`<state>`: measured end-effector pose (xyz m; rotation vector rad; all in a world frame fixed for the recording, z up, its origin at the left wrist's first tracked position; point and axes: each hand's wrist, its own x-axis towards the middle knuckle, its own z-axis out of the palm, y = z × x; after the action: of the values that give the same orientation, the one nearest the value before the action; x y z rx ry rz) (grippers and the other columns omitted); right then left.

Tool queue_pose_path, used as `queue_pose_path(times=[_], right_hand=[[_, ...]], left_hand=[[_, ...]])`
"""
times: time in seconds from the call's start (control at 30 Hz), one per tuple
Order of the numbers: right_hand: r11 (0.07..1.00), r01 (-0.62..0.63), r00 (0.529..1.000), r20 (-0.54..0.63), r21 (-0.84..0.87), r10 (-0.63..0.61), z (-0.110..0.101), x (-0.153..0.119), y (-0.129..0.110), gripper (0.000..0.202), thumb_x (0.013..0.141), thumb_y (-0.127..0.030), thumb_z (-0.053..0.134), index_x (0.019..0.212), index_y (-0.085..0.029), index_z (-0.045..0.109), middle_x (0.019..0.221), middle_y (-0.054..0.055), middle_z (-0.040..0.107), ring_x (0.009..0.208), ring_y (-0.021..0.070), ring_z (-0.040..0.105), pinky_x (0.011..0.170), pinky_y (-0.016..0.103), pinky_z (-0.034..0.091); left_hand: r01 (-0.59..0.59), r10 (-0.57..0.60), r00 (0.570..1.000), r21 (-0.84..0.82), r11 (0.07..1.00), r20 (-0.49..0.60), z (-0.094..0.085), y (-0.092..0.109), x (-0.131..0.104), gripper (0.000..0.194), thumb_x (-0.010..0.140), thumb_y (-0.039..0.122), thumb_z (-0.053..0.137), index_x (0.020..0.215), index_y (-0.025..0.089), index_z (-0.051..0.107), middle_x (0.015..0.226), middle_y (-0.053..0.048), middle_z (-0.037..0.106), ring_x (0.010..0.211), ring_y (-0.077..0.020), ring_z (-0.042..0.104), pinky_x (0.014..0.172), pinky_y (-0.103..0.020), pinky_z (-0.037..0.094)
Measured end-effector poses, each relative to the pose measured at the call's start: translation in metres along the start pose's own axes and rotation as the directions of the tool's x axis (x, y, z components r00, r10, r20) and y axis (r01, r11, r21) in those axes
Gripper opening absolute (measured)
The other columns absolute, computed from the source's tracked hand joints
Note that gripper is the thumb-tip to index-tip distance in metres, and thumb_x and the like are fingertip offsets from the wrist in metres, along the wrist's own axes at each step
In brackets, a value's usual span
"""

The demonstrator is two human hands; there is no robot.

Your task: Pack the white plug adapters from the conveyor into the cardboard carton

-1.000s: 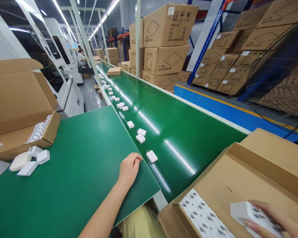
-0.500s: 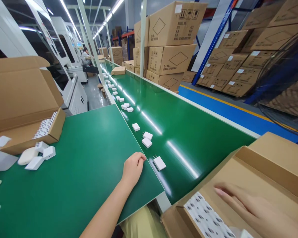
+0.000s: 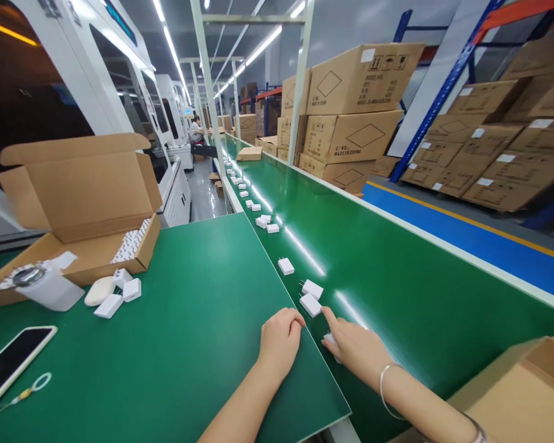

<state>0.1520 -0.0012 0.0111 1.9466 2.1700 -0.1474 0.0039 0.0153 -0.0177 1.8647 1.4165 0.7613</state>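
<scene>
My left hand rests at the edge of the green tabletop with its fingers curled closed and nothing visible in them. Over the green belt, my right hand closes its thumb and fingers around a white plug-in charger, mostly hidden beneath them. Its index finger stretches out to the corner of another white charger. Touching that one is a further charger with its prongs pointing left. A single charger lies farther up the belt, and several more trail into the distance.
On the left stand an open carton of white pieces, a white container, loose chargers and a phone. Another open carton sits at lower right. Stacked boxes line the belt's far side; a person sits far back.
My right hand has moved left from the lower-right carton to the chargers on the belt. The left hand keeps its place at the table edge. The view has shifted left and up.
</scene>
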Motion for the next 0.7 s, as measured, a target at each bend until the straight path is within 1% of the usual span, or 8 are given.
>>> queue_pose_path(times=[0.13,0.23,0.33,0.4,0.57,0.63,0.7], right_hand=[[0.999,-0.029,0.999,-0.016,-0.034,0.029,-0.014,0.025,-0.004,0.040,0.088,-0.022,0.046,0.126,-0.014,0.036,0.097,0.009,0.061,0.084,0.0225,0.060,0.065,0.034,0.048],[0.996,-0.076,0.997,0.009,-0.056,0.077,-0.017,0.043,-0.015,0.033,0.089,-0.028,0.048,0.119,-0.016,0.044,0.096,0.005,0.060,0.081,0.0187,0.059,0.069,0.036,0.050],[0.992,-0.103,0.992,0.061,-0.069,0.107,-0.017,0.050,-0.019,0.029,0.088,-0.030,0.051,0.113,-0.016,0.050,0.096,0.005,0.059,0.080,0.0175,0.058,0.070,0.037,0.051],[0.992,-0.102,0.989,0.102,-0.074,0.109,-0.022,0.052,-0.015,0.029,0.087,-0.031,0.053,0.112,-0.016,0.050,0.098,0.005,0.058,0.081,0.0176,0.058,0.070,0.037,0.051],[0.984,-0.142,0.973,0.167,-0.106,0.159,-0.044,0.060,0.009,0.028,0.086,-0.033,0.053,0.109,-0.017,0.052,0.105,0.006,0.056,0.088,0.0195,0.056,0.074,0.039,0.049],[0.981,-0.156,0.967,0.185,-0.116,0.175,-0.047,0.066,0.013,0.026,0.086,-0.032,0.054,0.107,-0.017,0.054,0.108,0.006,0.055,0.091,0.0200,0.055,0.076,0.040,0.049],[0.981,-0.155,0.963,0.205,-0.118,0.177,-0.043,0.073,0.011,0.024,0.086,-0.031,0.054,0.105,-0.017,0.055,0.107,0.006,0.056,0.091,0.0199,0.055,0.076,0.040,0.049]], left_hand=[[0.027,-0.027,1.000,0.016,0.999,-0.001,-0.001,0.000,0.002,0.027,0.077,0.014,0.033,0.070,0.023,0.057,0.078,0.002,0.062,0.076,-0.0140,0.056,0.072,-0.026,0.042],[0.022,-0.022,1.000,0.014,1.000,0.006,0.000,-0.001,0.002,0.026,0.076,0.014,0.033,0.071,0.023,0.057,0.078,0.003,0.062,0.076,-0.0136,0.056,0.073,-0.025,0.043],[0.016,-0.016,1.000,0.021,1.000,0.019,0.000,-0.002,0.003,0.026,0.076,0.013,0.034,0.071,0.023,0.057,0.079,0.003,0.063,0.076,-0.0137,0.056,0.072,-0.025,0.043],[0.013,-0.014,1.000,0.030,0.999,0.023,0.000,-0.002,0.003,0.026,0.076,0.014,0.034,0.071,0.024,0.057,0.080,0.003,0.063,0.076,-0.0139,0.056,0.073,-0.025,0.043],[0.007,-0.008,1.000,0.038,0.999,0.025,-0.002,0.000,0.002,0.027,0.077,0.014,0.033,0.073,0.024,0.057,0.081,0.003,0.063,0.076,-0.0140,0.056,0.073,-0.026,0.042],[0.012,-0.013,1.000,0.044,0.999,0.024,-0.003,0.001,0.002,0.027,0.077,0.014,0.033,0.073,0.024,0.057,0.081,0.003,0.063,0.076,-0.0140,0.056,0.073,-0.026,0.042],[0.013,-0.014,1.000,0.044,0.999,0.022,-0.003,0.002,0.001,0.027,0.077,0.013,0.033,0.072,0.023,0.057,0.081,0.003,0.062,0.075,-0.0139,0.056,0.072,-0.026,0.042]])
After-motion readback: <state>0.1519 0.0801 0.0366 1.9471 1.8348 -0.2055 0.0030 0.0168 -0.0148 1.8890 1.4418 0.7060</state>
